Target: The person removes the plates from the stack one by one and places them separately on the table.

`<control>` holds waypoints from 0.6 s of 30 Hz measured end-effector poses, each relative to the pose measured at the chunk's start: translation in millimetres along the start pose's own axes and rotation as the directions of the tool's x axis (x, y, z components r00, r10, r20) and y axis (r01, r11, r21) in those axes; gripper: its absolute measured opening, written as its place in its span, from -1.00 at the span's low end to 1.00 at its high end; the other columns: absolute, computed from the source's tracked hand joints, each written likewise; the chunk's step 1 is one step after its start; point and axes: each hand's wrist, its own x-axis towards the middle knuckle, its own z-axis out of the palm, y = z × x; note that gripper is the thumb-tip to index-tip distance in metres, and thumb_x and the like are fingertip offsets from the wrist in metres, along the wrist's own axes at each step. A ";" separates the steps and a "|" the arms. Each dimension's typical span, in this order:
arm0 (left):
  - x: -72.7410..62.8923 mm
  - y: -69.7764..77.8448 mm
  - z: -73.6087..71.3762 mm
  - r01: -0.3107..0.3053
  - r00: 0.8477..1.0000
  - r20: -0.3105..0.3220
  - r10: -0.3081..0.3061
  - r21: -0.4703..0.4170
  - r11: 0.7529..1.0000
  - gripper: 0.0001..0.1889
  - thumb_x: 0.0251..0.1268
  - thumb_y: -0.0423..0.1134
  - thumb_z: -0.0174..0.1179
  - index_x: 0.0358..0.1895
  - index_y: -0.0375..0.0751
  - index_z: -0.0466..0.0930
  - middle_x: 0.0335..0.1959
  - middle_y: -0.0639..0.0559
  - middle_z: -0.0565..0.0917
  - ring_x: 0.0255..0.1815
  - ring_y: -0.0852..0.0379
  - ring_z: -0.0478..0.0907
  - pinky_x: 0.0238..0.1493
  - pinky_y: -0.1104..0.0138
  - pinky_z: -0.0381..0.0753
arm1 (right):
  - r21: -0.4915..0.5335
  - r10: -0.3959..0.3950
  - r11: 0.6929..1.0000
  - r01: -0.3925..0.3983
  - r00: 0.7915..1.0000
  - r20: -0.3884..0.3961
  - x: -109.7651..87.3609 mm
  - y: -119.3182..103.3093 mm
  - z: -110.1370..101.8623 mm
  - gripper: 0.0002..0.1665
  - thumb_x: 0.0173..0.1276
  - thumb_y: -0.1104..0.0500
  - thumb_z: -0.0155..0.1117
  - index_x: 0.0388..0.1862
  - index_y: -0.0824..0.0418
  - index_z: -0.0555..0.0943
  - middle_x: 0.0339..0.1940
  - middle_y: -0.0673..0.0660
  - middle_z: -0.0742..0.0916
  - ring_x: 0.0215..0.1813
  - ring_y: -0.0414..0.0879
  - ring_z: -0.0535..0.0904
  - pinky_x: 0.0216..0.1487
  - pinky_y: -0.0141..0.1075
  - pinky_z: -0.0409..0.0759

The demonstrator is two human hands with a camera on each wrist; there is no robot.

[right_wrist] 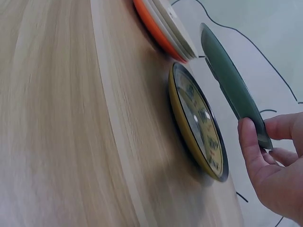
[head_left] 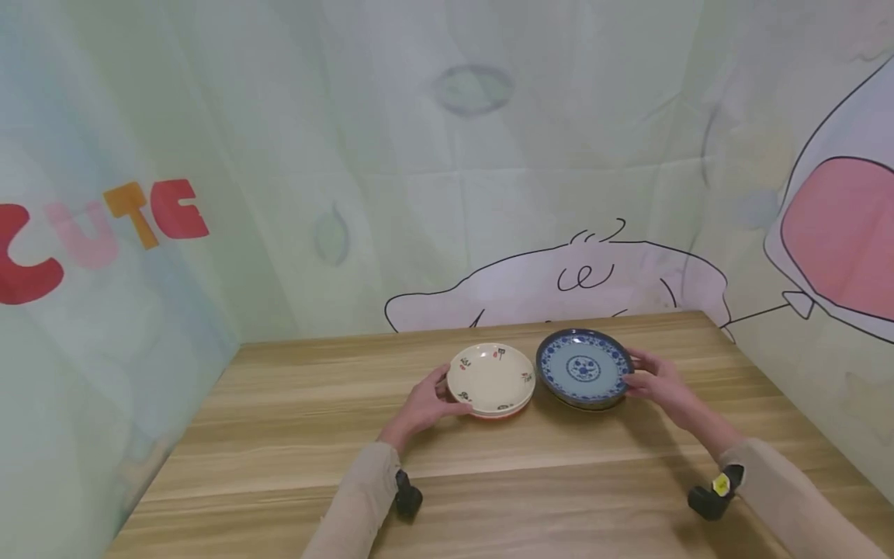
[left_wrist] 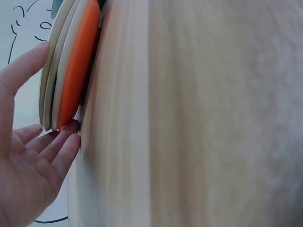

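Note:
A stack of plates [head_left: 491, 378] sits on the left, topped by a cream plate with small printed motifs; an orange plate [left_wrist: 81, 61] is at its bottom. My left hand [head_left: 424, 404] rests at the stack's left edge, thumb against the near rim, fingers loosely spread along the side. To the right, a blue plate with a floral pattern [head_left: 584, 368] is raised and tilted. My right hand [head_left: 658, 386] pinches its right rim between thumb and fingers. Beneath it a yellow plate with a dark rim [right_wrist: 199, 124] lies on the table, mostly covered in the head view.
The wooden table [head_left: 307, 435] ends at a cloth backdrop [head_left: 363, 155] with printed drawings, close behind the plates. Black wrist cameras [head_left: 407, 494] are strapped over both sleeves. The stack and the blue plate stand almost side by side.

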 end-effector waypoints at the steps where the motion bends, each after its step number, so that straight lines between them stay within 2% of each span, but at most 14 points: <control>1: -0.1 0.1 0.2 0.002 1.000 -0.001 -0.002 0.003 1.000 0.03 -0.16 -0.08 0.43 0.39 -0.26 -0.01 0.32 -0.25 0.23 0.23 -0.15 0.31 0.22 0.09 0.34 | 0.000 0.002 1.000 -0.002 1.000 -0.003 -0.8 0.9 -2.0 -0.24 0.27 0.38 0.01 0.36 0.51 -0.08 0.21 0.57 0.24 -0.26 -0.33 0.52 -0.13 -0.39 0.61; 11: 0.8 -2.0 0.2 -0.001 1.000 -0.006 0.001 0.021 1.000 0.03 -0.17 -0.06 0.43 0.39 -0.25 0.01 0.32 -0.24 0.23 0.22 -0.14 0.32 0.22 0.09 0.34 | -0.025 0.021 0.999 -0.022 0.999 -0.035 -9.5 10.3 -18.2 -0.26 0.32 0.36 -0.04 0.37 0.50 -0.12 0.21 0.58 0.24 -0.25 -0.37 0.51 -0.13 -0.43 0.59; 18: 2.1 -2.1 0.3 -0.004 1.000 -0.003 0.004 0.014 1.000 0.03 -0.18 -0.05 0.44 0.39 -0.23 0.01 0.34 -0.22 0.21 0.23 -0.13 0.32 0.23 0.09 0.34 | -0.035 0.016 0.999 -0.019 0.995 -0.094 -14.9 20.3 -26.6 -0.29 0.31 0.41 -0.06 0.34 0.57 -0.10 0.13 0.56 0.32 -0.30 -0.38 0.51 -0.17 -0.38 0.62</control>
